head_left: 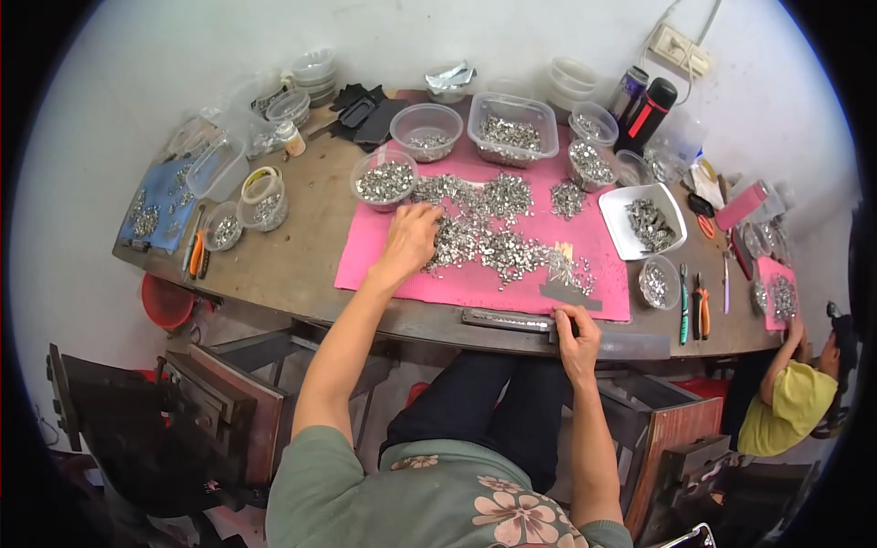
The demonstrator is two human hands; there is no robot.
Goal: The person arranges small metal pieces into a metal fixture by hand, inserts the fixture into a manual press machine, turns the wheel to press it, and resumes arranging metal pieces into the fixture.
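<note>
Small shiny metal parts [507,254] lie in loose heaps over a pink mat [384,274] on the table. At the heap's left edge is my left hand [411,241], its fingers drawn together among the parts; what they pinch is hidden. By the table's front edge, my right hand [578,343] is closed, thumb and fingers on the right end of a narrow dark metal bar [505,321]. Thin pale pins [568,270] and a flat dark grey strip [572,297] lie on the mat nearby. A clear bowl of parts [385,180] stands just beyond my left hand.
A rectangular tub [513,137] and a white tray [642,222] hold more parts. Orange-handled pliers [701,310] lie right; another orange-handled tool [195,254] lies left. A black flask [647,117] stands at the back. A person in yellow [790,409] works at far right.
</note>
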